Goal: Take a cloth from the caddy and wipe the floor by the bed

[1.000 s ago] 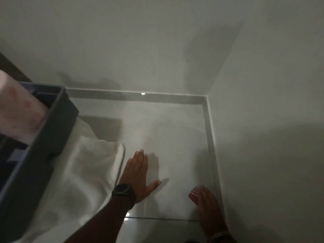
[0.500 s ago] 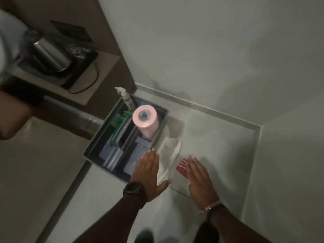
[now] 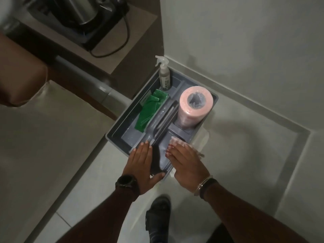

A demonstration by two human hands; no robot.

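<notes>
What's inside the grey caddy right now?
In the caddy: a spray bottle, green cloths and a pink roll. The left hand and right hand cover its near compartments.

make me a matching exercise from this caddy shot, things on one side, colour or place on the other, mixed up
Things:
1. spray bottle
2. roll
3. folded cloth
4. watch

Descriptions:
A. green
B. on the left wrist
C. far corner of the caddy
D. pink, standing on end

Pairs: 1-C, 2-D, 3-A, 4-B
</notes>
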